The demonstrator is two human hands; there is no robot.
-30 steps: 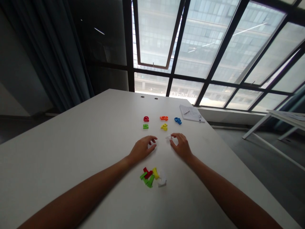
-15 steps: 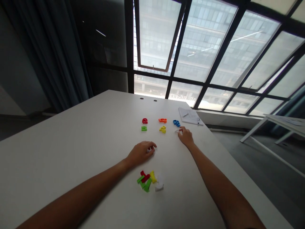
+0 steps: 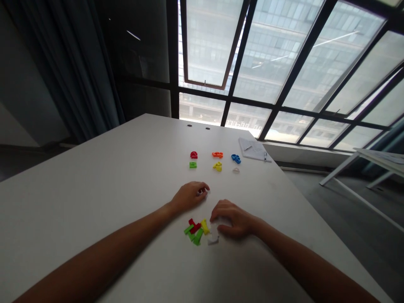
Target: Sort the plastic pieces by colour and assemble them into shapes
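My left hand (image 3: 189, 196) rests on the white table (image 3: 110, 189) with its fingers curled over a small white piece (image 3: 201, 193). Curled fingers of my right hand (image 3: 233, 219) hover over the white pieces (image 3: 213, 239) at the right edge of a small heap of green, red and yellow pieces (image 3: 196, 229). Farther off lie assembled shapes in two rows: red (image 3: 193, 155), orange (image 3: 217, 155) and blue (image 3: 235, 158), then green (image 3: 192, 165), yellow (image 3: 217, 167) and white (image 3: 235, 170).
A paper sheet with a pen (image 3: 254, 150) lies at the table's far right corner. Two cable holes (image 3: 198, 126) sit near the far edge. Large windows stand behind, a dark curtain at left, another white table (image 3: 378, 158) at right.
My right hand left a white shape beside the yellow one and pulled back to the heap near me. The left hand stayed put, fingers closing over a small white piece.
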